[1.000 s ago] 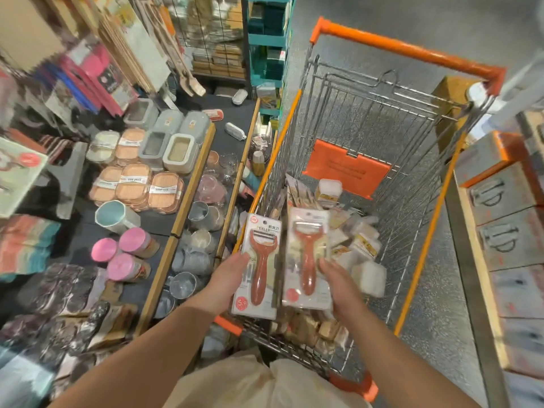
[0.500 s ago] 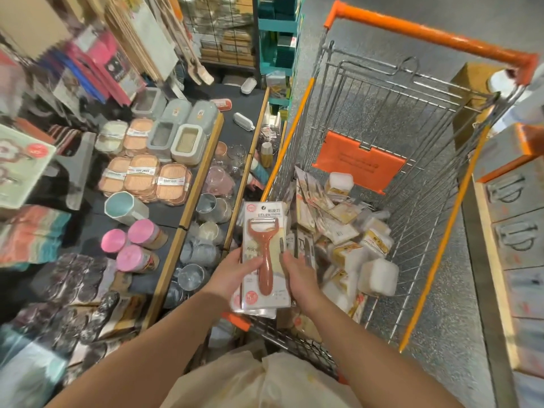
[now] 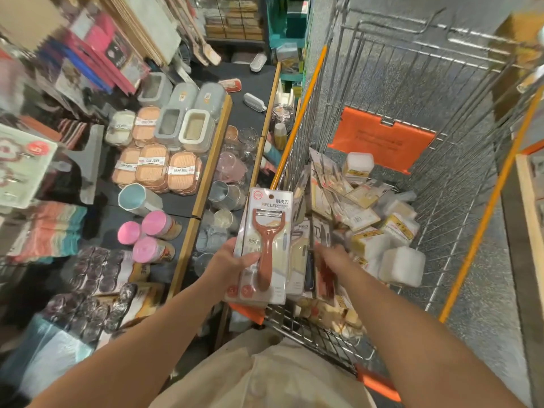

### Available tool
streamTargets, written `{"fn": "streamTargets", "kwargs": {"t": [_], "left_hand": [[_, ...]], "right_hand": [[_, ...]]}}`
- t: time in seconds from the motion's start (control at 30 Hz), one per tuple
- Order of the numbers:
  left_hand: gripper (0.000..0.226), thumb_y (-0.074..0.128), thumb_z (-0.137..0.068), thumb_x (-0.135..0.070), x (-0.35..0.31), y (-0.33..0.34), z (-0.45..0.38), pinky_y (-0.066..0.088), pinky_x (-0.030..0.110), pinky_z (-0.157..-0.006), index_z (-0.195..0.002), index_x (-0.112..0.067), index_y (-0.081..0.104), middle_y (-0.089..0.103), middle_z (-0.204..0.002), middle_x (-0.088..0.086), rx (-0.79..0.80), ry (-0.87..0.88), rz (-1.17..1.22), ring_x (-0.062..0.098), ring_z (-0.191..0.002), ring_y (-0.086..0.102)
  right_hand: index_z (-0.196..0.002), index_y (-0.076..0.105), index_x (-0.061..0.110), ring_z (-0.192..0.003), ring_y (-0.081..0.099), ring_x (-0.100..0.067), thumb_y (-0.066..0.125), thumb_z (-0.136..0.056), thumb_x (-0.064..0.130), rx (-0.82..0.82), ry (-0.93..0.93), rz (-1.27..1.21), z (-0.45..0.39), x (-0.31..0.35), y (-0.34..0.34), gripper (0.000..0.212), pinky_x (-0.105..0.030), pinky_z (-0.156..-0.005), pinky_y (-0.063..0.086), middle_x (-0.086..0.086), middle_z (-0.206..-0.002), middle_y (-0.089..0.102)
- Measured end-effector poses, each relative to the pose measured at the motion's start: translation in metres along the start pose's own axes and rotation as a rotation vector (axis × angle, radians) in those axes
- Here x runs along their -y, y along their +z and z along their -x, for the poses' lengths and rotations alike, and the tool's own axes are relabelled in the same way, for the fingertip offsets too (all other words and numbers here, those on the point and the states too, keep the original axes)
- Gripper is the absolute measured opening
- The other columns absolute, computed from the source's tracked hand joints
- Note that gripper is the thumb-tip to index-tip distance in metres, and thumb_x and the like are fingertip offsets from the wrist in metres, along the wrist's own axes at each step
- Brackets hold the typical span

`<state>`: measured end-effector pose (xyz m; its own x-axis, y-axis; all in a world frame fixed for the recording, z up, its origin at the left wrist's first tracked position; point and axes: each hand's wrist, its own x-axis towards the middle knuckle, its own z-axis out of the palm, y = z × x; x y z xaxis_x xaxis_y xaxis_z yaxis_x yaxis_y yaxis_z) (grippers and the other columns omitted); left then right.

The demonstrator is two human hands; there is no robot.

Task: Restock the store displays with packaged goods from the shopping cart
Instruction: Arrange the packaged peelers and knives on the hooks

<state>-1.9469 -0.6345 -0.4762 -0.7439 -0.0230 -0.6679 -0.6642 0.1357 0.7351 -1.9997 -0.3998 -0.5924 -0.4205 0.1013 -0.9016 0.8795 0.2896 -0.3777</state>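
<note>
Pick step: peeler packs [image 3: 266,245] gripped in left hand [image 3: 232,265] over near corner of cart [image 3: 412,119]; right hand [image 3: 331,256] reached into cart stock, grip blurred, cannot tell. Next: packs to be carried to display

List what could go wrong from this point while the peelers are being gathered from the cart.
1. The left hand holds a stack of peeler packs by one edge; the slick plastic could let the lower ones slide out of the grip.
2. The right hand is reaching among upright packs in the cart; it may snag or knock some over.
3. The held stack hangs over the glass cups beside the cart; a dropped pack could hit them.
</note>
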Motion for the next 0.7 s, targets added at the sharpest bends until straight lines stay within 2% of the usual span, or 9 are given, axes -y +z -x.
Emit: {"fn": "streamTargets", "kwargs": {"t": [0.07,0.17,0.23,0.33,0.47,0.5,0.57,0.63,0.7], "left_hand": [[0.016,0.067,-0.090,-0.012,0.001,0.001,-0.002,0.060,0.041,-0.078,-0.106,-0.017,0.064,0.074,-0.094,0.007,-0.036,-0.002,-0.020,0.025,-0.083,0.073],[0.012,0.066,-0.091,-0.011,0.001,0.003,0.000,0.058,0.026,-0.065,-0.093,-0.023,0.063,0.071,-0.082,-0.004,-0.072,0.017,-0.043,0.009,-0.069,0.070],[0.009,0.069,-0.089,-0.016,0.002,0.004,0.003,0.060,0.033,-0.072,-0.095,-0.021,0.064,0.073,-0.084,-0.001,-0.076,0.029,-0.043,0.014,-0.075,0.072],[0.018,0.071,-0.086,-0.019,0.003,0.007,0.010,0.059,0.047,-0.084,-0.103,-0.014,0.066,0.074,-0.100,0.011,-0.045,0.053,0.006,0.026,-0.087,0.073],[0.035,0.069,-0.083,-0.026,0.007,0.018,0.018,0.056,0.048,-0.089,-0.113,-0.008,0.066,0.073,-0.107,0.014,0.017,0.044,0.128,0.032,-0.098,0.071],[0.027,0.069,-0.087,-0.024,0.007,0.022,0.020,0.057,0.045,-0.087,-0.110,-0.010,0.067,0.075,-0.103,0.010,-0.001,0.041,0.130,0.027,-0.096,0.072],[0.006,0.062,-0.096,-0.012,0.007,0.030,0.025,0.058,0.023,-0.069,-0.098,-0.016,0.067,0.077,-0.084,-0.006,-0.083,0.043,0.151,0.008,-0.079,0.073],[0.016,0.058,-0.097,-0.006,0.002,0.042,0.032,0.050,0.009,-0.055,-0.091,-0.020,0.064,0.074,-0.072,-0.017,-0.132,0.060,0.166,-0.001,-0.072,0.071],[0.021,0.060,-0.096,-0.007,-0.004,0.055,0.038,0.044,0.004,-0.052,-0.087,-0.025,0.061,0.070,-0.064,-0.022,-0.164,0.079,0.174,-0.010,-0.066,0.066]], "right_hand": [[-0.131,0.051,0.006,-0.114,0.058,-0.033,0.073,-0.085,0.041,0.052,0.020,0.019,-0.001,0.006,0.004,0.062,-0.041,-0.097,0.048,-0.015,-0.127,0.059],[-0.122,0.058,0.000,-0.098,0.066,-0.033,0.079,-0.081,0.029,0.065,0.089,0.050,-0.006,-0.006,0.010,0.054,-0.046,-0.089,0.055,-0.019,-0.111,0.068],[-0.120,0.061,0.000,-0.089,0.068,-0.030,0.076,-0.082,0.028,0.040,0.092,0.021,0.002,-0.010,0.012,0.050,-0.050,-0.086,0.057,-0.020,-0.102,0.071],[-0.123,0.059,0.013,-0.101,0.063,-0.027,0.062,-0.088,0.051,0.064,0.019,-0.171,0.019,-0.014,0.006,0.052,-0.039,-0.082,0.054,-0.011,-0.113,0.067],[-0.134,0.060,0.025,-0.123,0.057,-0.030,0.052,-0.073,0.082,0.179,-0.052,-0.279,0.041,-0.024,-0.010,0.083,-0.050,-0.109,0.042,-0.009,-0.135,0.061],[-0.134,0.059,0.027,-0.123,0.058,-0.031,0.055,-0.073,0.081,0.187,-0.095,-0.278,0.047,-0.026,-0.014,0.082,-0.052,-0.108,0.042,-0.008,-0.135,0.061],[-0.128,0.063,0.028,-0.117,0.063,-0.031,0.061,-0.077,0.071,0.248,-0.176,-0.312,0.069,-0.022,-0.022,0.067,-0.053,-0.105,0.044,-0.008,-0.126,0.068],[-0.117,0.067,0.029,-0.106,0.068,-0.028,0.061,-0.083,0.062,0.308,-0.265,-0.317,0.086,-0.017,-0.027,0.048,-0.048,-0.098,0.050,-0.005,-0.111,0.074],[-0.111,0.067,0.027,-0.086,0.070,-0.023,0.060,-0.082,0.057,0.331,-0.352,-0.321,0.096,-0.011,-0.034,0.042,-0.042,-0.082,0.053,-0.005,-0.096,0.075]]}}
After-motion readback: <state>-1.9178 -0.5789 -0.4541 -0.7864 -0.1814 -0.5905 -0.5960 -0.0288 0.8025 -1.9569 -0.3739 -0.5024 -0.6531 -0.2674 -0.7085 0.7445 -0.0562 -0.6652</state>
